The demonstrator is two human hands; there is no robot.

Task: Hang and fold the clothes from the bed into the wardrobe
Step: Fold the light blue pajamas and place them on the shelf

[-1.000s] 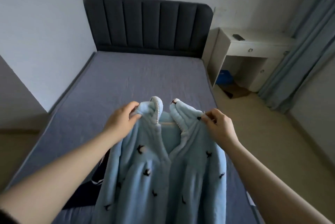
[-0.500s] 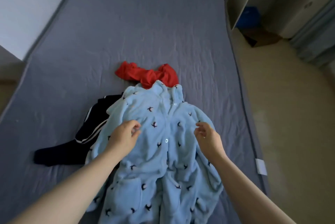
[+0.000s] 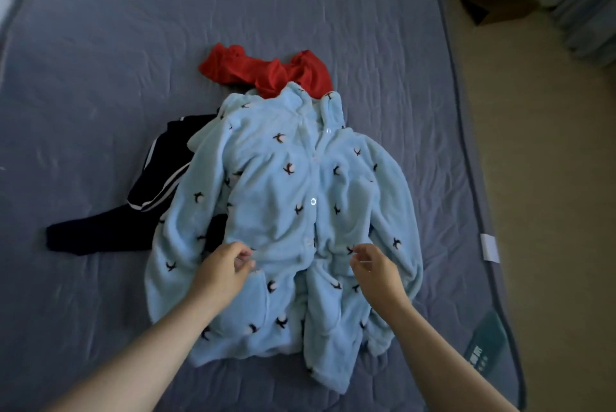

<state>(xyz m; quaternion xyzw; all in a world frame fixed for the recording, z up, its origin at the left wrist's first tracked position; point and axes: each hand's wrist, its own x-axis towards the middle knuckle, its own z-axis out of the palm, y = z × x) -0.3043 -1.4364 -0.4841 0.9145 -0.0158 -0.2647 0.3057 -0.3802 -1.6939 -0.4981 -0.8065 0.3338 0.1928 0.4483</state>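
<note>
A light blue fleece robe (image 3: 283, 195) with small dark motifs lies spread face up on the grey-blue bed (image 3: 100, 45), buttoned down the front. My left hand (image 3: 223, 270) and my right hand (image 3: 375, 266) hover over its waist, one on each side of the button line. Their fingers are loosely curled and no fabric is visibly gripped. A crumpled red garment (image 3: 266, 71) lies just beyond the robe's collar. A dark navy garment with white stripes (image 3: 160, 178) sticks out from under the robe's left side.
The bed's right edge carries a white tag (image 3: 489, 247) and a green label (image 3: 486, 341). Beige floor (image 3: 550, 178) runs along the right. A cardboard box (image 3: 500, 8) and a blue-grey curtain (image 3: 586, 11) sit at the top right.
The robe, held up by its shoulders a second ago, now lies flat on the bed. Both hands have let go and moved down from its chest to its waist.
</note>
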